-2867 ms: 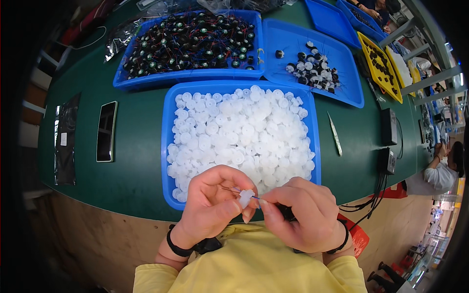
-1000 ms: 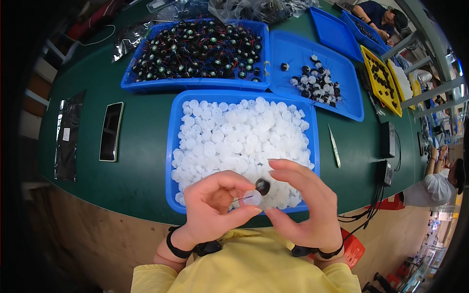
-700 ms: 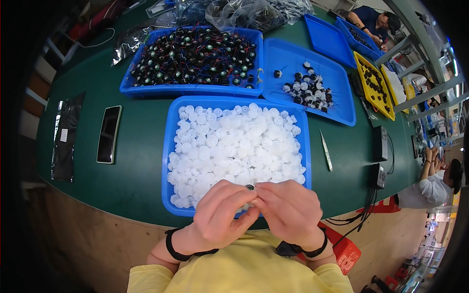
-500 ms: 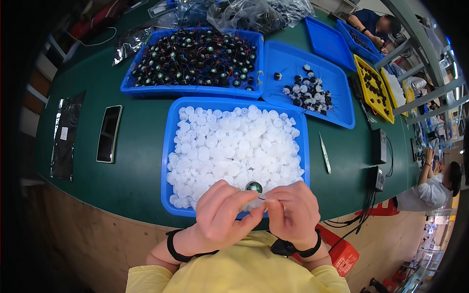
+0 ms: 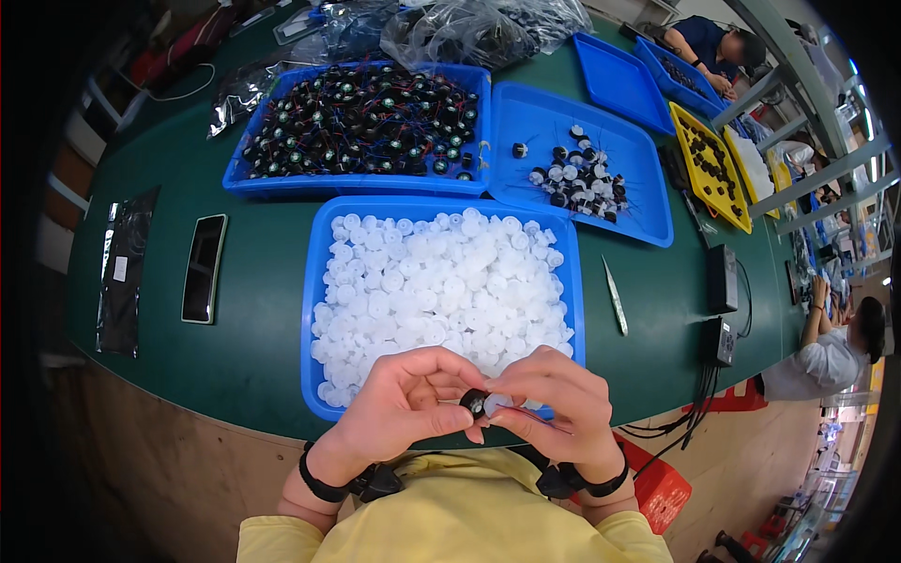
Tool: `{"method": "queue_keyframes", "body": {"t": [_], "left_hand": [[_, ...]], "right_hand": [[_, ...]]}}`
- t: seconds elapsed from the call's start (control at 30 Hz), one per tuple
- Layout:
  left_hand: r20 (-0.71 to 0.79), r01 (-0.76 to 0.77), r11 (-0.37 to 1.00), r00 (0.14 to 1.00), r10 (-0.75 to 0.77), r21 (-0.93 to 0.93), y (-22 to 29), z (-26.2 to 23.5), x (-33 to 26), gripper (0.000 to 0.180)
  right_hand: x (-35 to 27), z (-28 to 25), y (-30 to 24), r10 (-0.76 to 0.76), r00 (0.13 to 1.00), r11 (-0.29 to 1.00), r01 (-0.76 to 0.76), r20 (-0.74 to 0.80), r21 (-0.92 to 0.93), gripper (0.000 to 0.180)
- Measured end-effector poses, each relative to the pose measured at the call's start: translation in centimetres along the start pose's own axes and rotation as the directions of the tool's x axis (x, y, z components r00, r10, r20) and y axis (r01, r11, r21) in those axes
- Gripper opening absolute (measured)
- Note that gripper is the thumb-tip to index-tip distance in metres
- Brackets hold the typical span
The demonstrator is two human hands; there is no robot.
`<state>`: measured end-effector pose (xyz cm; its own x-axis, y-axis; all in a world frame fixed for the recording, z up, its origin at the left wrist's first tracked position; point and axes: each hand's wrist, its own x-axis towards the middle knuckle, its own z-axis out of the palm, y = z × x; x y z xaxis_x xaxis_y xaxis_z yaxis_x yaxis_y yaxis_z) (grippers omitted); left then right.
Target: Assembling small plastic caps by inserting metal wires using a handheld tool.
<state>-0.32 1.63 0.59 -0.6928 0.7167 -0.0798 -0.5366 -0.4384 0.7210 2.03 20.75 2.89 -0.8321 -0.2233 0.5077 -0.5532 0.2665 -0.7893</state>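
Observation:
Over the near edge of a blue tray [image 5: 311, 328] heaped with white translucent plastic caps [image 5: 441, 300], my two hands meet at the fingertips. My left hand [image 5: 408, 399] pinches a small black round component [image 5: 474, 403] between thumb and fingers, tilted on its side. At its right end, my right hand [image 5: 563, 403] holds a white plastic cap [image 5: 496, 403] against or very near it; fingers hide whether it is fully seated. Thin wires [image 5: 540, 419] trail past the cap under my right fingers.
Behind stands a blue bin [image 5: 357, 185] of black wired components. Beside it, a blue tray [image 5: 526, 103] carries pieces with white caps. Tweezers [image 5: 615, 296] lie right, a phone [image 5: 204, 269] left. A yellow tray [image 5: 710, 169] and a co-worker [image 5: 709, 52] are at far right.
The black component has turned from face up onto its side, and the white cap now sits at its end. My left hand has opened out around it. The view has shifted slightly.

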Motion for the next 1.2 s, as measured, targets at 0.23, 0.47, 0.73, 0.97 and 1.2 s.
{"method": "queue_keyframes", "body": {"t": [0.23, 0.47, 0.73, 0.97, 1.2], "left_hand": [[-0.104, -0.300, 0.898, 0.932, 0.348, 0.323, -1.4, 1.5, 0.1, 0.027], [0.075, -0.555, 0.746, 0.817, 0.571, 0.369, -1.3, 1.9, 0.6, 0.031], [-0.022, -0.339, 0.932, 0.939, 0.345, 0.128, -1.2, 1.3, 0.1, 0.035], [-0.040, -0.362, 0.878, 0.919, 0.393, 0.315, -1.1, 1.5, 0.1, 0.031], [0.005, -0.394, 0.786, 0.895, 0.445, 0.476, -0.8, 1.1, 0.4, 0.032]], "right_hand": [[-0.4, 0.2, 0.2, -0.204, 0.975, 0.909, 0.156, -0.086, -0.387, 0.017], [-0.4, 1.6, -0.5, 0.096, 0.956, 0.989, -0.061, -0.277, 0.132, 0.014], [-0.1, 0.2, 0.7, 0.013, 0.992, 0.992, 0.003, -0.125, 0.125, 0.022], [-0.2, 0.0, 0.7, -0.149, 0.979, 0.976, 0.123, -0.140, -0.179, 0.021], [-0.3, 0.8, 0.9, 0.003, 0.977, 0.997, 0.014, -0.215, 0.078, 0.021]]}}
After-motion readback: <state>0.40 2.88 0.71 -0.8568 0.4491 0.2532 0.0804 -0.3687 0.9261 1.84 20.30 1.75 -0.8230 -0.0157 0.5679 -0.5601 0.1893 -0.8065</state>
